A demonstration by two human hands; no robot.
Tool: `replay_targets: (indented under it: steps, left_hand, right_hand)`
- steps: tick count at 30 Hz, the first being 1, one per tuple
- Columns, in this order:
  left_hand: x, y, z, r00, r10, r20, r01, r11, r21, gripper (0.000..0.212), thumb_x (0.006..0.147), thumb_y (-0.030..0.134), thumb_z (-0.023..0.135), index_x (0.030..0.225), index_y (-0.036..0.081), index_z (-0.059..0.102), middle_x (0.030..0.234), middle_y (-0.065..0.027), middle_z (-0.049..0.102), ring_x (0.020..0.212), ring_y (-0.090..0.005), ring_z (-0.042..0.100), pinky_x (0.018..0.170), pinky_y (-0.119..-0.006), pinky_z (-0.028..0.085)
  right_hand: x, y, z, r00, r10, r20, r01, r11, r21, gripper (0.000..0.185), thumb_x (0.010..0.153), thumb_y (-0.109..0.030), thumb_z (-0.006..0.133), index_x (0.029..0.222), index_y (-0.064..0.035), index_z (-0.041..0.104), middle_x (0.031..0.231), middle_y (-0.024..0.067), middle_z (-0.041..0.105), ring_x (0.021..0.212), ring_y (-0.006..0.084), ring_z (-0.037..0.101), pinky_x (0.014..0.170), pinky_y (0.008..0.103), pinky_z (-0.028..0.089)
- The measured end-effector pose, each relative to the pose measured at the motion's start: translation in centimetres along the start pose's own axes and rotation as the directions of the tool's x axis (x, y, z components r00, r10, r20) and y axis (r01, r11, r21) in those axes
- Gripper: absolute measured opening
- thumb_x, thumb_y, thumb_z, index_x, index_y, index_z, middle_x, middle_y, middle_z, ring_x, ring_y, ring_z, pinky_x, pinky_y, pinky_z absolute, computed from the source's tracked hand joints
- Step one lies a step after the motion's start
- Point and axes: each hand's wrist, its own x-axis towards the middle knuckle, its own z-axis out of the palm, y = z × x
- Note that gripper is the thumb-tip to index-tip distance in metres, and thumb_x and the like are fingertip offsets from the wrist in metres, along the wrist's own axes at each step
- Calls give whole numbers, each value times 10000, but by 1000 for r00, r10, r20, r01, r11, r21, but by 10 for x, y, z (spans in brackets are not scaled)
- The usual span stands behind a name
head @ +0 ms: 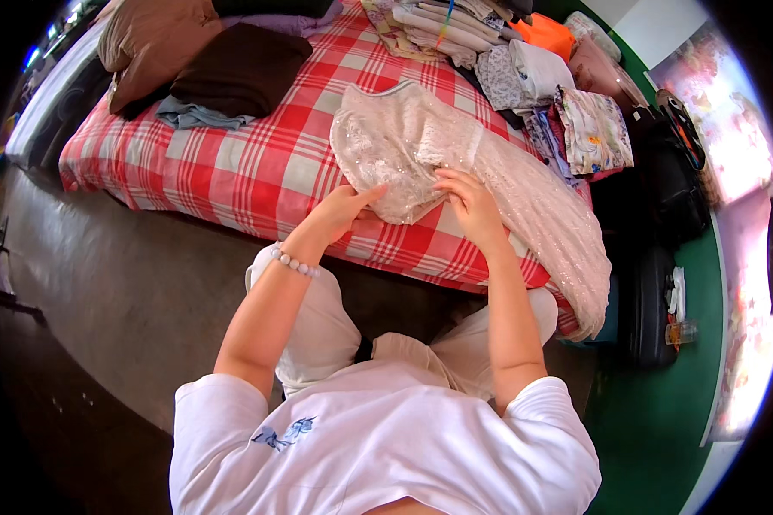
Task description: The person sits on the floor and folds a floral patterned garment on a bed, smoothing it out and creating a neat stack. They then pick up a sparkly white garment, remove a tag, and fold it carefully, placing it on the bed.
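Note:
A pale pink sequined lace dress (419,138) lies across the bed before me, its striped neckband at the far side. Its long skirt (547,219) trails right and hangs over the bed's near edge. My left hand (344,209), with a beaded bracelet at the wrist, grips the near left edge of the bodice, thumb on top and fingers partly hidden beneath. On the right of the bodice, my right hand (470,203) pinches the fabric with bent fingertips.
Red-and-white plaid bedding (232,167) covers the bed. Dark brown folded fabric (245,67) lies at the left, beside a brown pillow (158,45). Folded clothes (451,29) and a floral folded cloth (596,132) are stacked right. A black bag (679,193) stands by the green wall.

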Motion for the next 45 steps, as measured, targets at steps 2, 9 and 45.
replay_targets:
  steps: [2, 9, 45]
  left_hand:
    - [4, -11, -3, 1000, 23, 5, -23, 998, 52, 425, 901, 286, 669, 1154, -39, 563, 1006, -83, 664, 794, -124, 633, 661, -228, 523]
    - [3, -31, 5, 979, 162, -125, -168, 985, -38, 275, 900, 172, 666, 1085, -12, 578, 891, -23, 629, 646, -57, 513, 517, -196, 379]
    - [-1, 41, -63, 593, 588, 550, -355, -422, 834, 790, 646, 177, 771, 1372, 182, 460, 1492, -58, 351, 1415, -261, 250, 1171, -469, 183]
  right_hand:
    - [-7, -5, 4, 964, 230, -137, -190, 948, 254, 176, 865, 15, 559, 1013, -19, 649, 966, 83, 673, 924, 218, 653, 738, 321, 535]
    - [-9, -25, 20, 623, 749, 226, -632, 311, 710, 324, 929, -274, 622, 1064, 21, 622, 886, 91, 669, 708, 163, 677, 580, 267, 527]
    - [-42, -35, 49, 992, 38, -123, -66, 970, -236, 807, 616, -38, 761, 1360, -175, 481, 1472, 55, 370, 1374, 325, 320, 1112, 490, 253]
